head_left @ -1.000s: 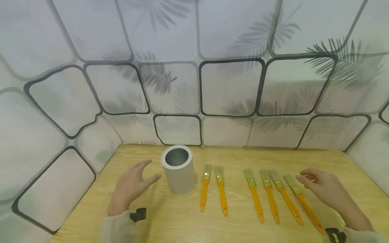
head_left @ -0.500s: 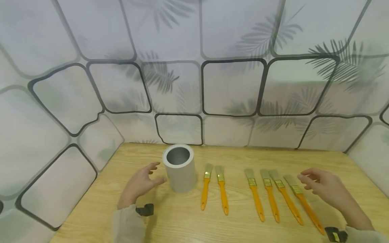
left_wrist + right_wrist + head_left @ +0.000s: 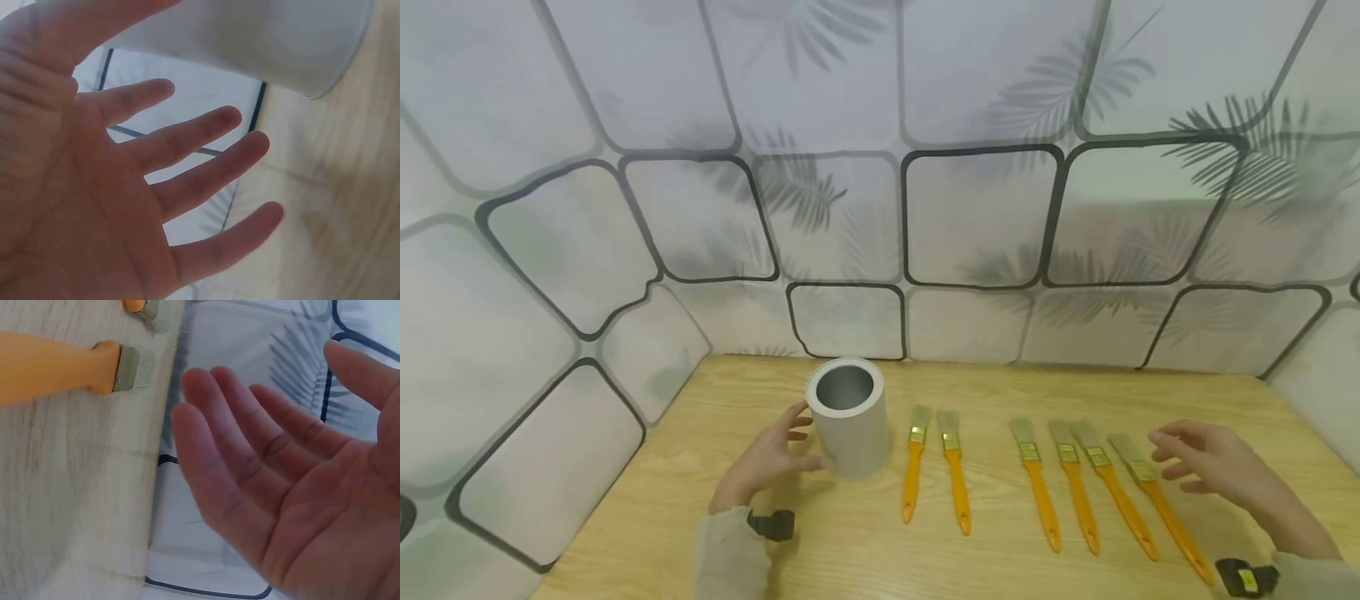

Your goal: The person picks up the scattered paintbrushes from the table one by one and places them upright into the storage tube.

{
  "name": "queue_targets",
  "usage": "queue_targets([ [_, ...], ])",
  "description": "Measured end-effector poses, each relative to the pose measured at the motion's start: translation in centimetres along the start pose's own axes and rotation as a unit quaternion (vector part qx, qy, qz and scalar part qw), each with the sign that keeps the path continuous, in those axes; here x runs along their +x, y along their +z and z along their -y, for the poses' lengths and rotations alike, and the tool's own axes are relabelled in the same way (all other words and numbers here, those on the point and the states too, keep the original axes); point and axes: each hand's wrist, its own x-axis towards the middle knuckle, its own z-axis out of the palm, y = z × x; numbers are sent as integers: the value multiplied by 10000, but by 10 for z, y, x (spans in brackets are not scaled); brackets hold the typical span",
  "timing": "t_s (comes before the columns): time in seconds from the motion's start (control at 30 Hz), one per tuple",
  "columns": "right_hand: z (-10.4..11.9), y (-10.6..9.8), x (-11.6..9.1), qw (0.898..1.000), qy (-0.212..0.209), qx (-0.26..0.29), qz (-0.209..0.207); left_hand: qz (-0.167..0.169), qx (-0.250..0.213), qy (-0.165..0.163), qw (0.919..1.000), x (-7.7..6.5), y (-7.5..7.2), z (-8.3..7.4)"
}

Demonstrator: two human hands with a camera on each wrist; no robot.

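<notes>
A white cylindrical container [image 3: 852, 442] with a grey inside stands upright on the wooden table. My left hand [image 3: 771, 462] is at its left side, thumb and fingers spread, fingertips right at the wall in the head view. From the left wrist, the fingers of that hand [image 3: 215, 181] are apart and the container's wall [image 3: 250, 37] lies beyond the thumb. My right hand [image 3: 1213, 462] hovers beside the rightmost paintbrush [image 3: 1165, 508], fingers relaxed and holding nothing. In the right wrist view a brush with an orange handle [image 3: 56, 365] lies to the left of the fingers.
Several more orange-handled brushes lie on the table: a pair [image 3: 912, 475] just right of the container, others [image 3: 1075, 492] farther right. A patterned wall covering [image 3: 977, 217] rises behind the table [image 3: 865, 558] and at both sides.
My left hand has moved right, from a gap away up to the container's side. The right hand stays near the rightmost brush, its fingers slightly looser. The brushes and container lie as before.
</notes>
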Motion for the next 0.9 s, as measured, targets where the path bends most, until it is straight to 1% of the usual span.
queue_targets([
  [0.1,-6,-5,5,9989,259,247,318,15,-53,-51,10000,0,3,2],
  [0.2,-10,-8,7,9963,561,424,492,-47,-111,-91,9999,1,6,3],
  [0.37,-16,-12,7,9931,863,587,528,-79,-52,29,10000,5,11,1],
  [0.63,-25,-11,3,9846,1332,892,695,-38,-72,-227,9997,6,17,-5],
  [0.77,-28,-9,3,9825,1437,920,742,-34,-104,-245,9996,5,17,-5],
  [0.9,-32,-6,4,9818,1447,975,756,-53,-121,-174,9998,6,18,-2],
])
